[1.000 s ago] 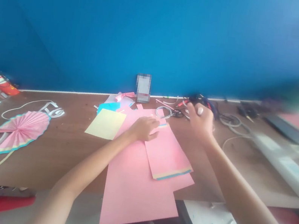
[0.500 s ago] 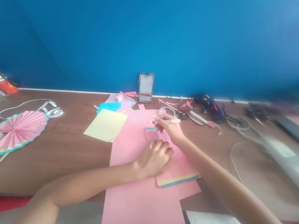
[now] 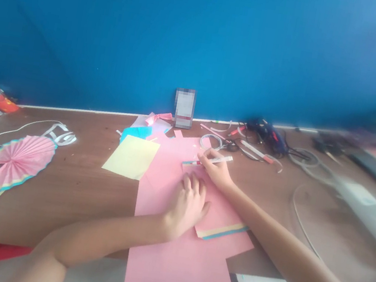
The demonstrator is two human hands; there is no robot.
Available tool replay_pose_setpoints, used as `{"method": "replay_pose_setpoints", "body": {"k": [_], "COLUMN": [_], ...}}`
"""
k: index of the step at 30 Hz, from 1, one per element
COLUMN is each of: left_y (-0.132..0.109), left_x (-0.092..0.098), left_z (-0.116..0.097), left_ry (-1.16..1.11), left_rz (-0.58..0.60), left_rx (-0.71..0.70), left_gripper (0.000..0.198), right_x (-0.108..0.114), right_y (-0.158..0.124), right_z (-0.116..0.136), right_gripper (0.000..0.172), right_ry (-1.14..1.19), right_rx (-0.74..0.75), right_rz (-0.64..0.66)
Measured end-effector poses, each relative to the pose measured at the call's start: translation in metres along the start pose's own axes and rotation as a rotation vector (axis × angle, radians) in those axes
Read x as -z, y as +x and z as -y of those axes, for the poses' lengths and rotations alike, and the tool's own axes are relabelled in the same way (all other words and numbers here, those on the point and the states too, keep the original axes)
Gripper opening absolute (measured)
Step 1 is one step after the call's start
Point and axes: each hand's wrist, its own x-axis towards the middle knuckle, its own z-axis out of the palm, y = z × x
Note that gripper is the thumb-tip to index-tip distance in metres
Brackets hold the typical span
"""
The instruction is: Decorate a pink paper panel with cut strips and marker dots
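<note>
My right hand (image 3: 218, 171) is closed around a white pen (image 3: 224, 159) with a red end, which points left at the far edge of a pink sheet with yellow and blue striped ends (image 3: 221, 209). My left hand (image 3: 187, 206) lies spread on the near left part of that sheet, fingers reaching forward and thumb out to the right. Beneath it is larger pink paper (image 3: 173, 273), which overhangs the front table edge. A pale yellow sheet (image 3: 131, 156) overlaps it on the left, with blue paper (image 3: 137, 132) behind.
A pleated pink paper fan (image 3: 23, 164) lies left on the brown table (image 3: 90, 206). A phone-like object (image 3: 184, 107), its face pixelated, leans on the blue wall (image 3: 204, 42). Cables and paper strips lie at the back right, near a white power strip (image 3: 362, 194).
My left hand has uncurled and flattened onto the striped sheet, shifting slightly left and nearer. My right hand has moved slightly right and nearer with the pen. The view has shifted a little.
</note>
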Motion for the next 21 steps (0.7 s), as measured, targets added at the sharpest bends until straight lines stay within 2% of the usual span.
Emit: {"method": "replay_pose_setpoints", "body": {"k": [5,10,21], "left_y": [0.000,0.002,0.003], "left_x": [0.005,0.011,0.013], "left_z": [0.005,0.006,0.003], "left_ry": [0.044,0.065,0.059], "left_rz": [0.065,0.074,0.091], "left_rx": [0.020,0.002,0.003], "left_gripper": [0.064,0.064,0.062], "right_x": [-0.001,-0.001,-0.002], "right_y": [0.001,0.005,0.006], "right_z": [-0.007,-0.012,-0.015], "right_gripper": [0.032,0.024,0.018], "right_ry": [-0.069,-0.227,-0.254], "right_rx": [-0.022,0.111,0.080], "right_rz": [0.067,0.092,0.113]}}
